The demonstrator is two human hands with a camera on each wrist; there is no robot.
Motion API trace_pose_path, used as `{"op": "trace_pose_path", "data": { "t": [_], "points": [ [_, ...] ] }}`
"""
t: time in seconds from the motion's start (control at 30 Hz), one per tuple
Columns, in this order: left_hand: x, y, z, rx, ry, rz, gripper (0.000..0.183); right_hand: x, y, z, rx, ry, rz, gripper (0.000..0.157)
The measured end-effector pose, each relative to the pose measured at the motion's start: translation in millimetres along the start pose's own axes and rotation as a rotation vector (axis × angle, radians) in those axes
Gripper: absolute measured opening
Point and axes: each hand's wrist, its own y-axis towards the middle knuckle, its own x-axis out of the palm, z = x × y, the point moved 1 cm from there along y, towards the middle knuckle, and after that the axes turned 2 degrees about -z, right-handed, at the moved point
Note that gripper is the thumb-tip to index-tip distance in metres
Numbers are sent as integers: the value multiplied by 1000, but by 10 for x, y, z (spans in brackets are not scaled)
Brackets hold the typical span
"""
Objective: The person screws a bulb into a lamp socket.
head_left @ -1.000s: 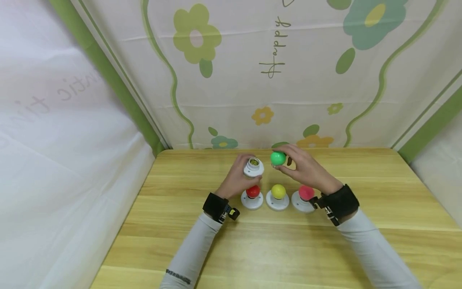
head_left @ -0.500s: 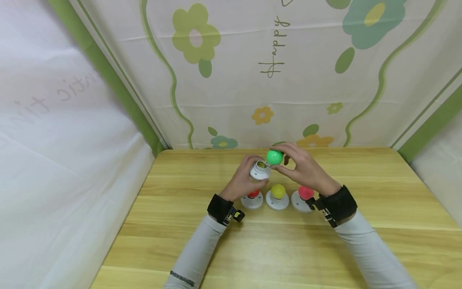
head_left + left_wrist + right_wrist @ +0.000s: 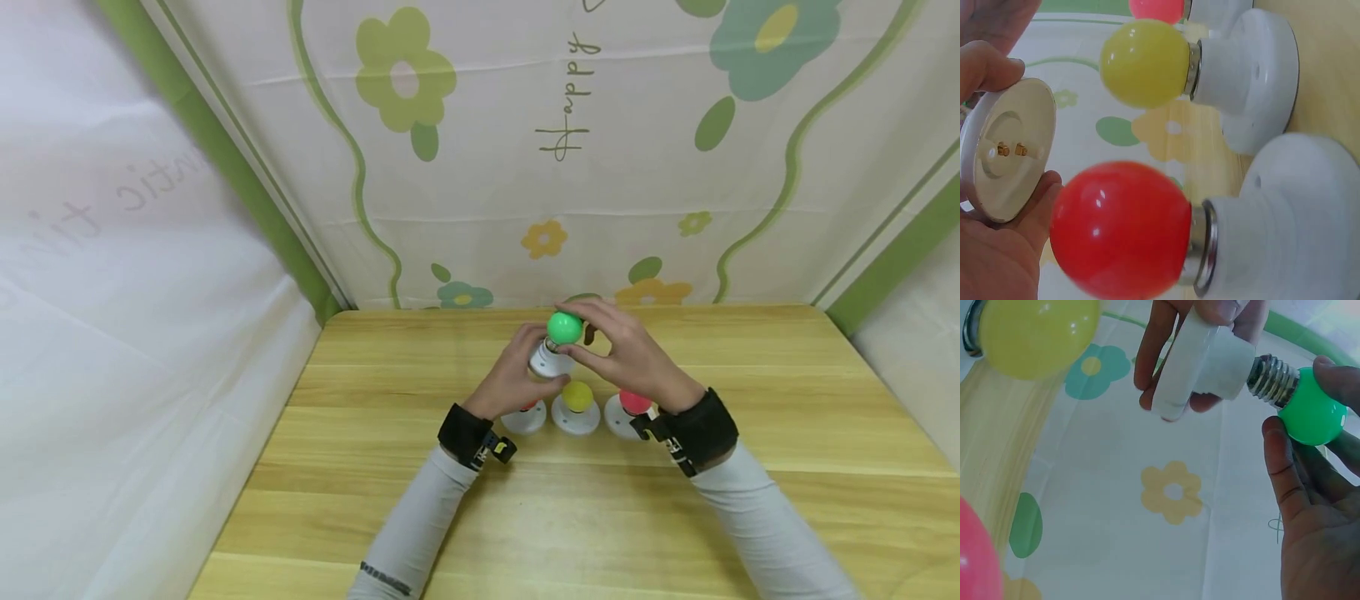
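Observation:
My left hand [image 3: 513,377] grips a white lamp socket [image 3: 550,361] by its round base, held up off the table. In the left wrist view the underside of that socket [image 3: 1016,147] shows two brass screws. A green light bulb [image 3: 565,327] is pinched between the thumb and fingers of my right hand [image 3: 628,350]. In the right wrist view the green bulb's [image 3: 1315,412] metal screw thread [image 3: 1272,381] meets the mouth of the socket, with most of the thread still showing outside.
On the wooden table [image 3: 540,517] stand three white sockets in a row, with a red bulb [image 3: 1122,228], a yellow bulb [image 3: 577,397] and a pink bulb [image 3: 635,402]. The left hand partly covers the red one. A flowered cloth [image 3: 480,167] hangs behind the table.
The left hand has moved right with the socket, while the right hand has come slightly left with the green bulb. Bulb and socket, apart a second ago, now meet.

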Motion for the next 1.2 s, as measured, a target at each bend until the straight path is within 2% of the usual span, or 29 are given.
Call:
{"op": "trace_pose_path", "data": {
  "t": [0.37,0.97,1.03,1.2],
  "points": [
    [74,38,54,68,-7,12,66,5,-45,-28,10,-39,-21,63],
    [123,46,81,107,6,33,73,-2,-88,-44,19,1,-60,62],
    [122,40,114,110,2,35,73,3,-88,-42,16,3,-54,63],
    [39,-1,353,115,-9,33,69,11,-87,-37,23,-4,-39,64]
  ]
}}
